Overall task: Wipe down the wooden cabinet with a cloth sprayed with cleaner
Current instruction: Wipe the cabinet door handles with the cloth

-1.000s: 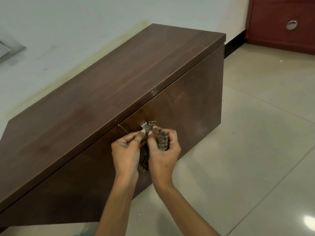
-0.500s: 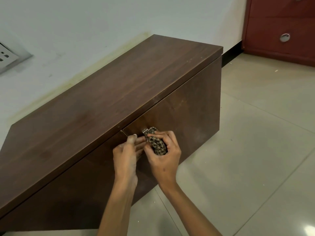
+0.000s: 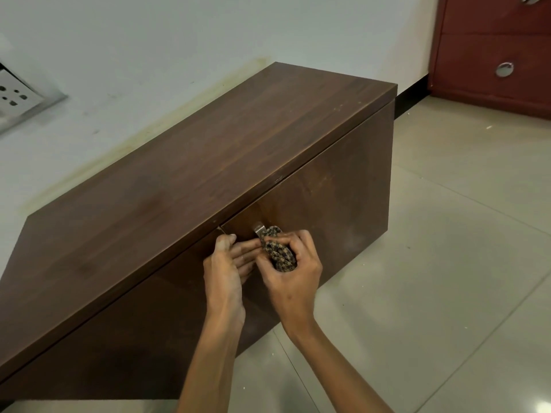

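The patterned cloth [image 3: 278, 251] is bunched in the right hand [image 3: 293, 275]. Its fingers curl round the cloth and press it against the metal handle [image 3: 258, 228] on the front of the dark wooden cabinet [image 3: 208, 162]. Just beside it, the left hand [image 3: 225, 269] lies against the cabinet front, holding nothing. Its fingers are fairly straight and reach toward the cloth, and its thumb is up at the seam under the top panel. The cabinet stands on a tiled floor [image 3: 447, 234] against a pale wall [image 3: 179, 40] with a socket plate [image 3: 18, 96].
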